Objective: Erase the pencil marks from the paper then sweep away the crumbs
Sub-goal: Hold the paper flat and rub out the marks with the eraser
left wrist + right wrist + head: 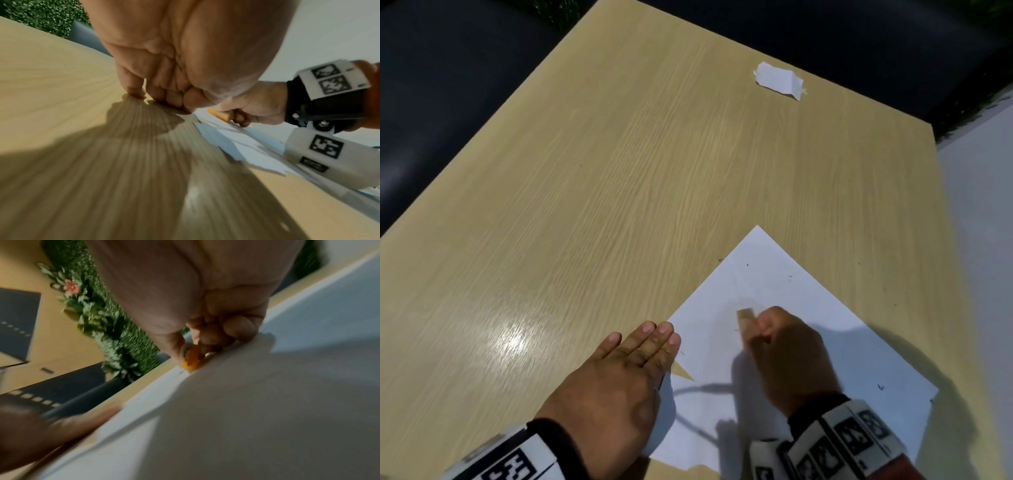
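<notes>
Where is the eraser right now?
In the head view the eraser is pinched in the right hand, its tip on the paper at the lower right, beside the left hand.

Left hand [164,56] flat on table [51,81]; right hand [257,105] pinches orange eraser [219,115] on paper [246,146].

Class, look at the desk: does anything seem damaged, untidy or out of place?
Yes. The paper has a torn, notched edge beside the left hand, where the table shows through. Dark crumbs dot the sheet, and a crumpled paper scrap lies at the far edge.
</notes>
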Tool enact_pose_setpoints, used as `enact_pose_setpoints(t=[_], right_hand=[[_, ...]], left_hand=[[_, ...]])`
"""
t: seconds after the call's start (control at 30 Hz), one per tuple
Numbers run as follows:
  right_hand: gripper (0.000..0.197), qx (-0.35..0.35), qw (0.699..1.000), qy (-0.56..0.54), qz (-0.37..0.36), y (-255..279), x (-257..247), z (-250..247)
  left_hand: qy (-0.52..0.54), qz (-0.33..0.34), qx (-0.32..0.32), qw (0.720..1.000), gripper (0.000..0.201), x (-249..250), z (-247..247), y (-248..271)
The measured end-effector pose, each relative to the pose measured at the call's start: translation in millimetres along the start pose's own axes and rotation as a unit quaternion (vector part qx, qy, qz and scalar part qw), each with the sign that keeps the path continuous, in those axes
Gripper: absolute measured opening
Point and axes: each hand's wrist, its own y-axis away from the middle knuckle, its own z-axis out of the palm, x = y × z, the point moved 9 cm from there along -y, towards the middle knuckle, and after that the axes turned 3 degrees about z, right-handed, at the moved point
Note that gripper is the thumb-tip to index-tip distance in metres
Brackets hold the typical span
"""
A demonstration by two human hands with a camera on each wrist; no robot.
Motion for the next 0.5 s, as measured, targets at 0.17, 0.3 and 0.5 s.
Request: enact_pose_setpoints(t=[0.17, 0.3, 0.5], right_hand=[[0.035, -0.053, 0.994, -0.021, -0.098, 26, -50, 26], [0.041, -0.014, 0.997, -0.007, -0.076, 21, -31, 23], [0.049, 0.038, 0.999, -0.029, 0.015, 22, 19, -36]], left_hand=[[0.008, -0.012, -0.012, 1.0, 0.058, -1, 2, -1], [0.022, -0.031, -0.062, 0.997, 0.059, -2, 6, -2], [0.066, -0.089, -0.063, 0.992, 0.062, 3, 1, 1]])
